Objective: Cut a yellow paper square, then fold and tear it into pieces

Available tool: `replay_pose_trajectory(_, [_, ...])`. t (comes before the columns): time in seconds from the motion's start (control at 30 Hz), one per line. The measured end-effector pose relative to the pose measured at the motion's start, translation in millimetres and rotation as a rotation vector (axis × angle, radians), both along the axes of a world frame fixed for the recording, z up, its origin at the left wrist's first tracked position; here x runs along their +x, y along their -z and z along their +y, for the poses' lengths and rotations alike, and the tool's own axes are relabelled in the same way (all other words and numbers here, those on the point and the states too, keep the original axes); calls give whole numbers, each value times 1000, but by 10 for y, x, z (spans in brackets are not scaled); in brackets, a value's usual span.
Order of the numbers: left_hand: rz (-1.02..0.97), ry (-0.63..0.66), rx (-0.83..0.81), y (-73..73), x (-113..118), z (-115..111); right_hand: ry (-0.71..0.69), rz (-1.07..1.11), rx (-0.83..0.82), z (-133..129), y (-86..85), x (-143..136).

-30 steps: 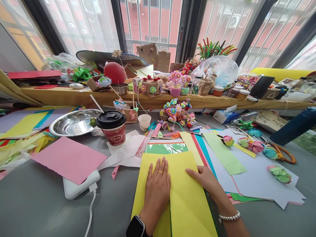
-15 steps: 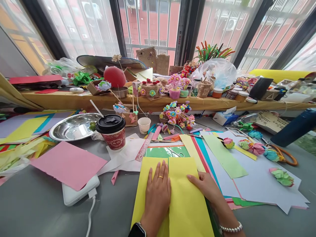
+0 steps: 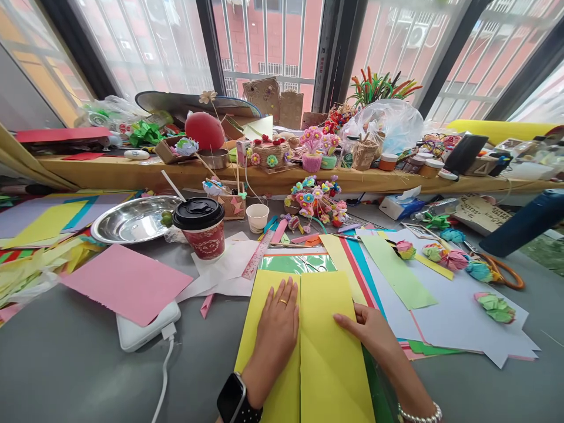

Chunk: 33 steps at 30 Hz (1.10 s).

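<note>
The yellow paper (image 3: 335, 376) lies at the middle of the near side of the grey tabletop (image 3: 207, 352), its two long panels meeting at a narrow seam that runs toward 12 o'clock. Its near edge runs out of view at 6 o'clock.

The left hand (image 3: 275, 323) is laid flat on the left-hand panel, fingers straight and nearly together, their inner side just beside the seam. The right hand (image 3: 374, 332) is at the right edge, thumb resting on top and fingers curled by the side; whether they grip beneath, I cannot tell.

At 12 o'clock, a glossy green sheet (image 3: 282, 263) shows past the far edge, with small scissors (image 3: 324, 268) on it, just beyond the paper. More green shows along the right edge toward 4 o'clock.

From the paper, a stretch of grey surface runs toward 9 o'clock, as far as the white box-shaped device (image 3: 145, 332) with its cable and the pink sheet (image 3: 127, 285) overlapping it. The lidded cup (image 3: 202, 229) stands upright at 10 to 11 o'clock, on white scraps (image 3: 224, 267).

On the other side room is tighter: white sheets (image 3: 467, 329) spread at 2 to 3 o'clock, their edges near the right hand, bearing a light green strip (image 3: 399, 273).
</note>
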<state>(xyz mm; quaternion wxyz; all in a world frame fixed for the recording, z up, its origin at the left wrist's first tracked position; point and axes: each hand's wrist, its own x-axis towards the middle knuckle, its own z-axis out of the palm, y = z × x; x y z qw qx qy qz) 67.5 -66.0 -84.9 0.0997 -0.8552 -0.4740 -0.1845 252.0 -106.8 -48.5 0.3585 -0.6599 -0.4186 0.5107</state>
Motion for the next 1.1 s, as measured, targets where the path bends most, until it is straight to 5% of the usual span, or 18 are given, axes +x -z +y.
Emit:
replay_pose_trajectory(0.43, [-21, -67, -6, 4, 37, -44, 41, -25, -14, -129, 166, -50])
replay_pose_trajectory(1.1, [-36, -79, -14, -9, 49, -53, 39, -25, 3, -186, 129, -49])
